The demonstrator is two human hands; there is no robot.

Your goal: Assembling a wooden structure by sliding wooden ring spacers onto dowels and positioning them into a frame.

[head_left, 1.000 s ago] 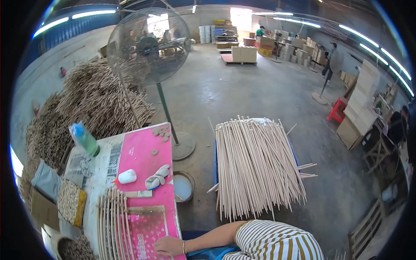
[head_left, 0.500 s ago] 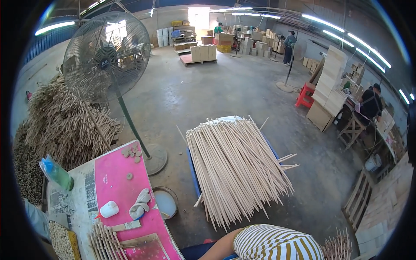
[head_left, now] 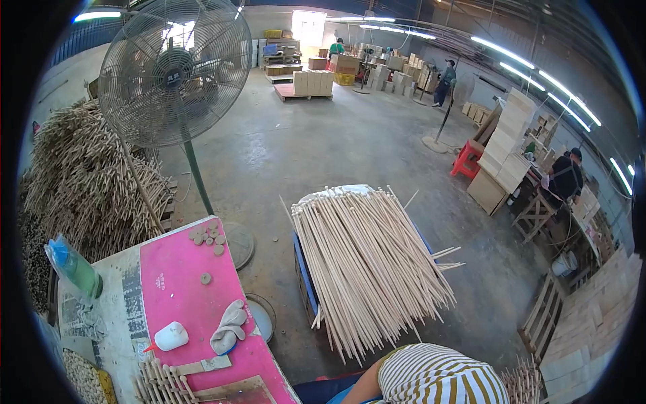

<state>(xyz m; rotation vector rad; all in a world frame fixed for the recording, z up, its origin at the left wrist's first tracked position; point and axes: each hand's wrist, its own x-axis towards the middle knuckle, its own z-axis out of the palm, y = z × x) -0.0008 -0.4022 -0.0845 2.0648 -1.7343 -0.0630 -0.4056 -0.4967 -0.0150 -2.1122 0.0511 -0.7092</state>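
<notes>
Neither my left hand nor my right hand is in view. A striped sleeve (head_left: pixel 437 377) with part of a bare arm (head_left: pixel 363 390) shows at the lower edge; the hand is cut off. Nearest on the left is a table with a pink top (head_left: pixel 178 269). On it lie a white squeeze bottle (head_left: pixel 171 337) with a red tip, a grey-white work glove (head_left: pixel 229 326), and several round-knobbed wooden sticks (head_left: pixel 161 384) in a row. In front stands a blue crate (head_left: pixel 303 269), heaped with long wooden rods (head_left: pixel 373 269) that overhang its near side.
A basin (head_left: pixel 264 318) of whitish liquid stands beside the table. A large fan (head_left: pixel 176 74) rises behind it, near a big stick pile (head_left: pixel 94 182). At right are a pallet (head_left: pixel 544 306), a red stool (head_left: pixel 467 159) and a seated person (head_left: pixel 566 178). Others work farther back.
The whole view has tilted and shifted slightly, so the table shows a little differently. At the lower edge, the striped sleeve sits slightly farther right and less of the bare arm shows.
</notes>
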